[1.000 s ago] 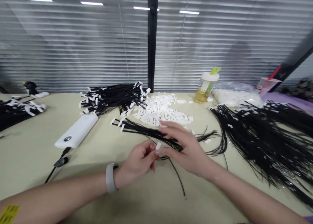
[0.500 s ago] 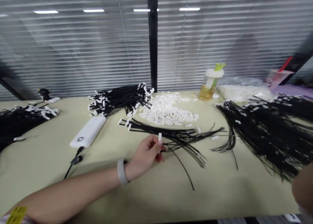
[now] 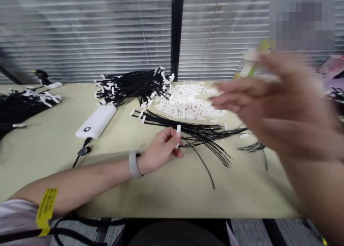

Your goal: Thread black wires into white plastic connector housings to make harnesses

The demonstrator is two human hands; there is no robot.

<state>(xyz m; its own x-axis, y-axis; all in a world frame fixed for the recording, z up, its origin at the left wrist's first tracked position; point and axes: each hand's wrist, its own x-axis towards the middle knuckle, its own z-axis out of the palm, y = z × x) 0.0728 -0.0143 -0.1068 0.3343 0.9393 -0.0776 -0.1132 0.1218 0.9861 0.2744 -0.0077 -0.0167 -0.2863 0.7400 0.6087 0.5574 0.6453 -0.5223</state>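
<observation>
Near the middle of the table, my left hand (image 3: 163,145) pinches a small white plastic connector (image 3: 178,131) between thumb and fingers. A thin black wire runs off to the right from the grip. Just behind and beside the hand lies a loose bundle of black wires (image 3: 199,131), a few with white connectors at their left ends. Large and smeared by motion, my right hand (image 3: 279,102) is raised over the right side of the table, fingers stretched out to the left and apart, with nothing visible in them. Beyond its fingertips is a heap of white connectors (image 3: 185,102).
A thick pile of black wires with white ends (image 3: 131,85) lies at the back, another pile (image 3: 21,106) at the far left. A white power bank (image 3: 96,121) with a cable lies at left. My right hand partly hides a bottle (image 3: 245,61) and the wires at right.
My right hand has risen into view from the lower right, over the table. My left hand still pinches the connector. The view has tilted down, showing the table's front edge.
</observation>
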